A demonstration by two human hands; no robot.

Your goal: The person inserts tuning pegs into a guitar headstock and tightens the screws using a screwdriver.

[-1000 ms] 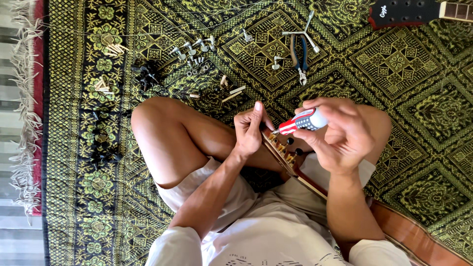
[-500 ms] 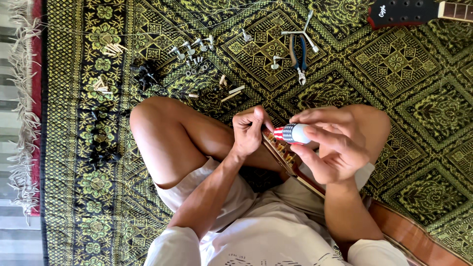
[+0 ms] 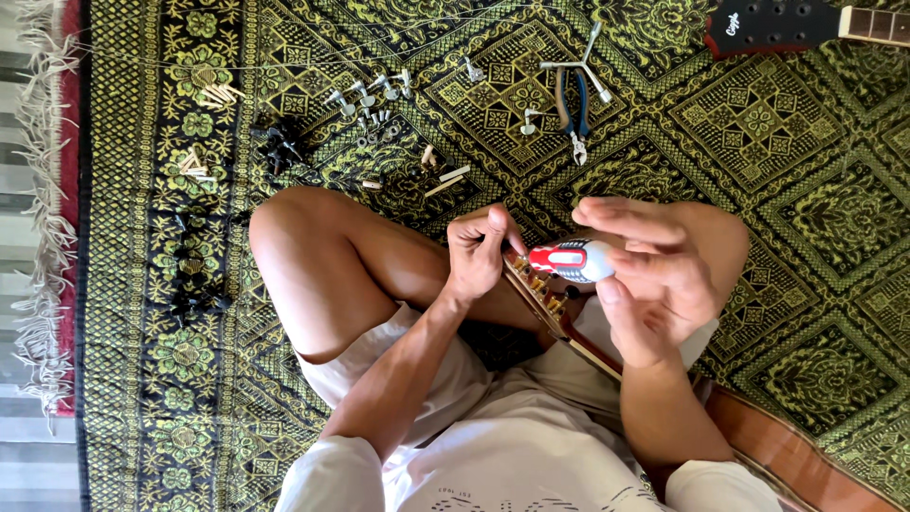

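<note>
I sit cross-legged on a green patterned rug (image 3: pixel 777 142). My left hand (image 3: pixel 479 251) pinches the end of a wooden guitar headstock (image 3: pixel 536 289) that rests across my lap. My right hand (image 3: pixel 654 275) wraps around the red, white and grey handle of a screwdriver (image 3: pixel 572 261), which points left at the headstock's row of small tuner fittings. The guitar's brown body (image 3: pixel 787 455) runs off to the lower right.
On the rug ahead lie several metal tuner pegs (image 3: pixel 365 95), blue-handled pliers (image 3: pixel 572 114), a cross-shaped metal tool (image 3: pixel 578 66), pale pins (image 3: pixel 218 93) and black parts (image 3: pixel 280 147). Another guitar's dark headstock (image 3: pixel 777 24) sits at top right. The fringed rug edge (image 3: pixel 43 237) is at left.
My right hand has turned around the screwdriver handle and shifted its fingers; the handle now lies lower and more level. My left hand stays on the headstock.
</note>
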